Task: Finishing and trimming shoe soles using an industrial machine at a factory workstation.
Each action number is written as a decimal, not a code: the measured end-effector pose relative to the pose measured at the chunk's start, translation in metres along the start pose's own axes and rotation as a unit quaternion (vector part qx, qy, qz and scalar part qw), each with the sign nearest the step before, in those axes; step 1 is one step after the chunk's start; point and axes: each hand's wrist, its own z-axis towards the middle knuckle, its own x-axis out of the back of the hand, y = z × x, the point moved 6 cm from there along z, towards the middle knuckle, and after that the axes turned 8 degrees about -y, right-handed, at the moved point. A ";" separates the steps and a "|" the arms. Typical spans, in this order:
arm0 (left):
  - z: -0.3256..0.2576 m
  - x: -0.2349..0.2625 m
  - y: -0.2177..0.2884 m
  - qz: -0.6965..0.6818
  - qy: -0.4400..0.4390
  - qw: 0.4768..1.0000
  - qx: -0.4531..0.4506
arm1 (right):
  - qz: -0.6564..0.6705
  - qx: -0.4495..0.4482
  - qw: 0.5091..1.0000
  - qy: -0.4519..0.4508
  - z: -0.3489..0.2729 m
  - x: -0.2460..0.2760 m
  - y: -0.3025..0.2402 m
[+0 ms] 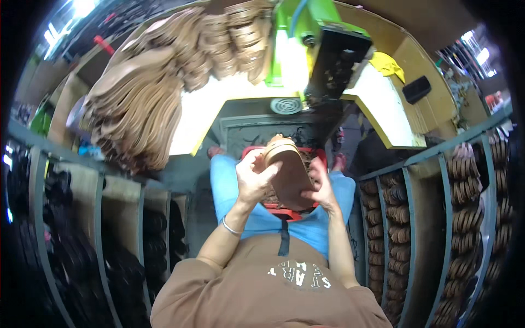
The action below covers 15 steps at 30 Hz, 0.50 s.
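A brown shoe sole is held over my lap, tilted, with its rounded heel end pointing away from me. My left hand grips its left edge near the heel end, thumb lying on the face. On the right edge, nearer the wide end, my right hand has its thumb against the sole; its fingers are partly blurred and curl behind. Just beyond the sole shows something light tan, too blurred to name. Below it, between my thighs, sits a red basket with brown scraps in it.
Many brown soles lie in overlapping piles on the white, yellow-edged bench. A green machine with a black head stands at its middle; a yellow cloth and black object lie right. Racks of soles flank me.
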 end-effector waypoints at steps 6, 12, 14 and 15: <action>0.033 -0.065 -0.039 0.067 -0.162 0.974 0.146 | 0.138 -0.133 0.981 -0.002 -0.035 -0.021 0.041; 0.094 -0.087 -0.017 0.238 -0.254 0.925 0.151 | 0.199 -0.049 0.979 0.004 -0.012 -0.039 0.006; 0.108 -0.082 -0.015 0.219 -0.231 0.941 0.112 | 0.199 -0.072 0.977 -0.003 -0.010 -0.044 0.006; 0.113 -0.079 -0.008 0.194 -0.226 0.951 0.086 | 0.197 -0.092 0.976 -0.010 -0.011 -0.047 0.007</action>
